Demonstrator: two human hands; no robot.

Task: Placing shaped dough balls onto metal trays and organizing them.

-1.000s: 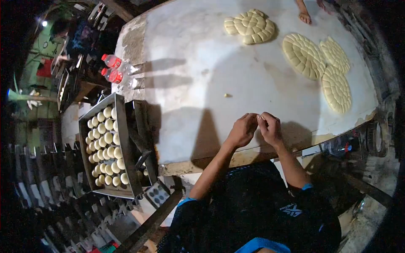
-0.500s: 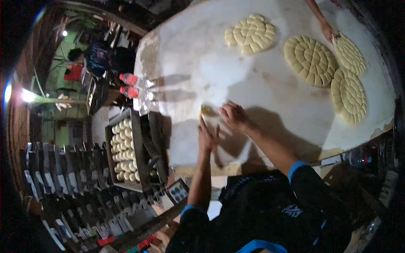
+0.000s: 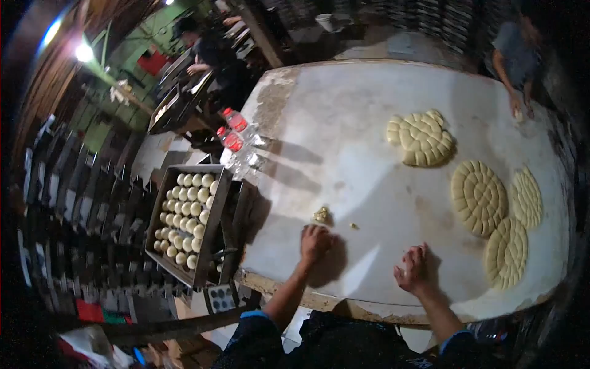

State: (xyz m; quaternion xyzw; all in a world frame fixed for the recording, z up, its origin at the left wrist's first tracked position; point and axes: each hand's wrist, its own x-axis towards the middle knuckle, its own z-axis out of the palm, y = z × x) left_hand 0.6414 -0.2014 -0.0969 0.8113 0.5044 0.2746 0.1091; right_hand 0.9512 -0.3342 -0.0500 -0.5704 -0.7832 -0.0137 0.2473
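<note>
The hands have parted: left hand [image 3: 315, 241] fisted on the table [image 3: 344, 141], right hand [image 3: 413, 269] loosely curled.

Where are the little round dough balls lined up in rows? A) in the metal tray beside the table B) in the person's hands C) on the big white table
A: the dough balls sit in rows inside the metal tray, left of the white table.

Both hands [image 3: 362, 258] rest on the floured table [image 3: 344, 141] near a dough lump [image 3: 321, 215].
</note>
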